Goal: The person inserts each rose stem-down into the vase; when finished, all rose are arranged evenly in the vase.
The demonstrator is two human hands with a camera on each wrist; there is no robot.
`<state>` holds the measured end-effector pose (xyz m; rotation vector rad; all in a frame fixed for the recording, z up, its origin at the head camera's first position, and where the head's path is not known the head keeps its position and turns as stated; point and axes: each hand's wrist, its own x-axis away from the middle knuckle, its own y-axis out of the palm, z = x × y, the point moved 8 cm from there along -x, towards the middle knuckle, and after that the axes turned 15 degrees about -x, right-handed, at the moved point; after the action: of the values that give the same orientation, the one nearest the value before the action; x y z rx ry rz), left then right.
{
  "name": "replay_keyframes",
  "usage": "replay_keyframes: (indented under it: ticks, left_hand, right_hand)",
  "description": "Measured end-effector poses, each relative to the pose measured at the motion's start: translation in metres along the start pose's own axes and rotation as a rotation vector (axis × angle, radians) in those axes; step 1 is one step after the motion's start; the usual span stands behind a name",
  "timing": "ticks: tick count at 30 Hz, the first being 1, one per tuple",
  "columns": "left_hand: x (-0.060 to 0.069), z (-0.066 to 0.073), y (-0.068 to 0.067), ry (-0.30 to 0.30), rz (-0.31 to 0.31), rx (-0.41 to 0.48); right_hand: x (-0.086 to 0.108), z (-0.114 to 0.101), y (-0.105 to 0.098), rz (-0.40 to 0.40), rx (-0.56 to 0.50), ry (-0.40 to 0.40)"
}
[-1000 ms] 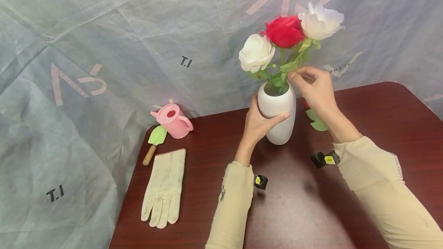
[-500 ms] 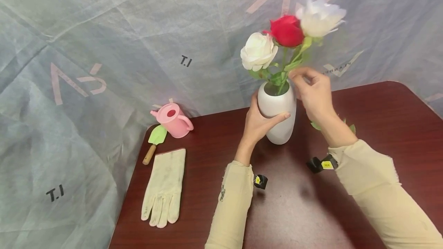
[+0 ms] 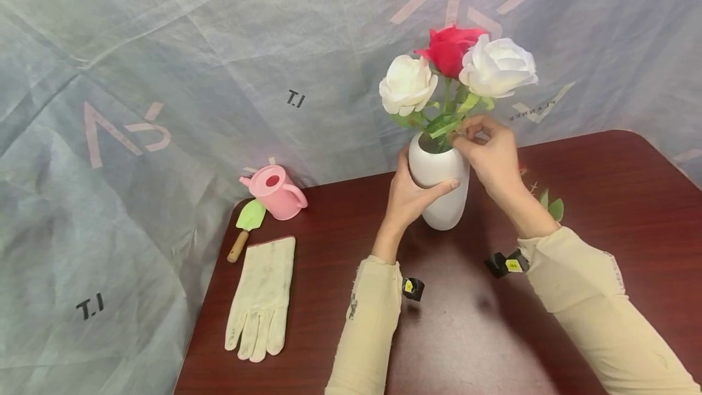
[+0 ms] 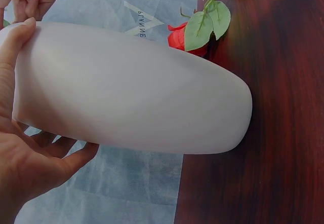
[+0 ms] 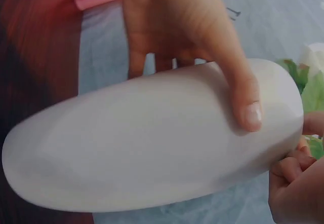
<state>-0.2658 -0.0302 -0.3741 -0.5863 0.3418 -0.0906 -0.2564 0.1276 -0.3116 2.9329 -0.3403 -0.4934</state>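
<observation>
A white vase [image 3: 445, 200] stands upright on the table, holding a red rose [image 3: 451, 50] between a left white rose [image 3: 407, 85] and a right white rose [image 3: 498, 67]. My left hand [image 3: 408, 197] grips the vase from the left, thumb across its front; the left wrist view shows its fingers curled round the vase [image 4: 131, 92]. Beside the vase mouth, my right hand [image 3: 493, 154] pinches the stem of the right white rose. In the right wrist view the right fingertips [image 5: 296, 165] are at the vase rim, partly hidden by it.
Another red rose [image 4: 185, 37] with green leaves [image 3: 551, 205] lies on the table right of the vase, partly behind my right arm. At the left are a pink watering can [image 3: 278, 200], a small green trowel [image 3: 250, 215] and a white glove [image 3: 260, 297]. A grey sheet [image 3: 219, 78] hangs behind.
My right hand has moved slightly down and left, and the right white rose has dropped lower, closer to the vase. The left hand has kept its grip in place.
</observation>
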Motion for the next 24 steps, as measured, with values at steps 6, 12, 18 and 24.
replay_keyframes:
  ticks: [6, 12, 18, 24]
  left_hand:
    - [0.0, 0.001, 0.001, 0.006, -0.015, 0.013]
    - [-0.002, 0.001, 0.001, -0.001, -0.018, 0.026]
    - [0.0, 0.001, 0.001, 0.012, -0.009, 0.018]
    - [0.0, 0.001, 0.0, 0.011, -0.004, 0.0]
  right_hand:
    - [0.004, 0.002, -0.006, 0.02, -0.083, 0.08]
    - [0.003, -0.004, -0.004, 0.018, 0.011, 0.036]
    - [0.006, -0.003, -0.002, -0.04, 0.057, 0.118]
    - [0.014, -0.016, -0.012, 0.039, -0.204, 0.077]
